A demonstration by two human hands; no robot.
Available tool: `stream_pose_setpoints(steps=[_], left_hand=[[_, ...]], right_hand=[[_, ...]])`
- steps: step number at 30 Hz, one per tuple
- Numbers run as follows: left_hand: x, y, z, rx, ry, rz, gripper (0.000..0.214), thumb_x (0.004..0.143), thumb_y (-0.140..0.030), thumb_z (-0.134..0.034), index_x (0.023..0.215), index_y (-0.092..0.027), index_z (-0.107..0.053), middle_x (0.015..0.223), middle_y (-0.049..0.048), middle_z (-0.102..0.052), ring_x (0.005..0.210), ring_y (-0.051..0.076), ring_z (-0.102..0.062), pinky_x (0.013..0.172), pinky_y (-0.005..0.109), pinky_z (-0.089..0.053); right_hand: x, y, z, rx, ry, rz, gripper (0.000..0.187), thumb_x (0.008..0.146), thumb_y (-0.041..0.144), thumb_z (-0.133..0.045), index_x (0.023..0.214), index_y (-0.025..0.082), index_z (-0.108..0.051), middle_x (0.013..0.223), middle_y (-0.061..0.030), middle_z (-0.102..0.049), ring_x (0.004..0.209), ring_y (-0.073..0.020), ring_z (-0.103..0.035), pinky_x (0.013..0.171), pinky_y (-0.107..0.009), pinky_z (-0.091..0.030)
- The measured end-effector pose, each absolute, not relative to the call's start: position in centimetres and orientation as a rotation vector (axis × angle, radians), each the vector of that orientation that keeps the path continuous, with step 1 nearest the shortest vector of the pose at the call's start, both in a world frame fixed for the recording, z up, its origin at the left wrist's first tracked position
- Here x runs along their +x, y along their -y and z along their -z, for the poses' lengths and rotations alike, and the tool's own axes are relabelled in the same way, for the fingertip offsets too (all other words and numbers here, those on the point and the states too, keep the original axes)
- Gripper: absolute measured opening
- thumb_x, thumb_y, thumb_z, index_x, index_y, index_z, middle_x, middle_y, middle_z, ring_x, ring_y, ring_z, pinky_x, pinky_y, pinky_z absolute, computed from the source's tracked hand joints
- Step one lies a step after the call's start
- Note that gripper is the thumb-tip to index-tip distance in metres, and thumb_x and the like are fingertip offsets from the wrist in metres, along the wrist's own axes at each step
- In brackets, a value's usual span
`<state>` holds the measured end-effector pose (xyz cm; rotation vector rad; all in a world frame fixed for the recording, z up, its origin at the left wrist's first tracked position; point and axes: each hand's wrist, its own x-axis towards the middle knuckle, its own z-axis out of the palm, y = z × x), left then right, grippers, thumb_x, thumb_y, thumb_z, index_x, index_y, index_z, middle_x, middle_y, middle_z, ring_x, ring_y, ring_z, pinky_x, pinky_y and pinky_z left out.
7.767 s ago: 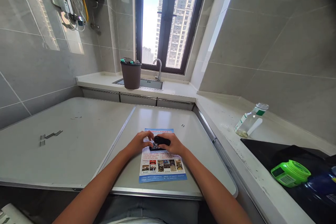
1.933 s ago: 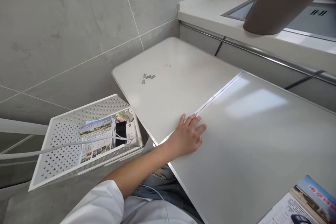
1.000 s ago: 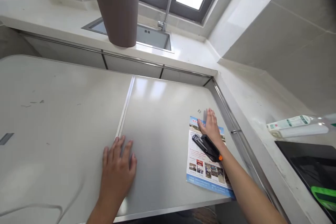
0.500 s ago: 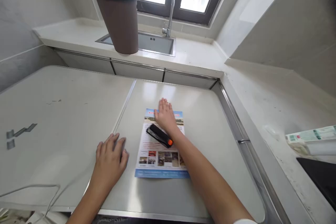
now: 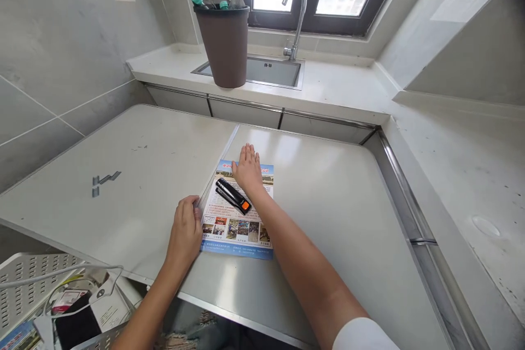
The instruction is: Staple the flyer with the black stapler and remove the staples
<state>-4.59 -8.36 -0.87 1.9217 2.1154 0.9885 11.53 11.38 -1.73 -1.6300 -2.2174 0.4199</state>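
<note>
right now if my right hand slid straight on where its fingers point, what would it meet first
The right hand would likely meet the counter front, beyond the table; depth there is hard to judge.

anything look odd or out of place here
The bin looks out of place, standing up at the sink with its contents poking above the rim. Loose grey strips, possibly staples, and tiny bits lie scattered across the table.

A plain white short sleeve (image 5: 363,334) ends near the elbow of the right arm (image 5: 305,257). Blue-grey jeans (image 5: 191,320), partly in view, have pale, frayed patches (image 5: 207,317). The left hand (image 5: 185,229), right hand (image 5: 248,168) and both forearms (image 5: 159,290) are bare.
</note>
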Motion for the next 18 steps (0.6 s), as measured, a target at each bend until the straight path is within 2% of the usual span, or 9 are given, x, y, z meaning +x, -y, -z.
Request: stream_pose_setpoints(steps=[7, 12, 18], left_hand=[[-4.6, 8.4, 0.9, 1.928, -2.074, -1.014, 0.027, 0.108, -0.026, -0.034, 0.126, -0.019, -0.053, 0.125, 0.0137, -0.059, 0.122, 0.029, -0.057, 0.110, 0.050, -0.048], [-4.2, 8.0, -0.5, 1.987, -2.019, -1.023, 0.025, 0.108, -0.026, -0.037, 0.120, -0.018, -0.057, 0.123, 0.0138, -0.061, 0.120, 0.030, -0.057, 0.109, 0.050, -0.046], [0.7, 0.2, -3.9, 2.176, -1.633, -1.052, 0.020, 0.106, -0.023, -0.041, 0.102, -0.020, -0.061, 0.106, 0.0094, -0.066, 0.104, 0.025, -0.062, 0.097, 0.039, -0.048]], right_hand=[[12.7, -10.2, 1.8, -1.734, 2.120, -0.385, 0.080, 0.106, 0.042, -0.036, 0.166, -0.008, -0.016, 0.177, -0.0238, -0.008, 0.167, -0.0332, -0.004, 0.135, -0.050, -0.008], [16.6, -8.6, 2.2, -1.819, 2.087, -0.307, 0.079, 0.106, 0.041, -0.037, 0.165, -0.008, -0.022, 0.176, -0.0241, -0.014, 0.166, -0.0332, -0.010, 0.135, -0.048, -0.011], [23.7, -6.0, 3.0, -1.904, 2.032, -0.191, 0.075, 0.106, 0.040, -0.039, 0.164, -0.006, -0.028, 0.176, -0.0236, -0.018, 0.166, -0.0320, -0.013, 0.135, -0.048, -0.013]])
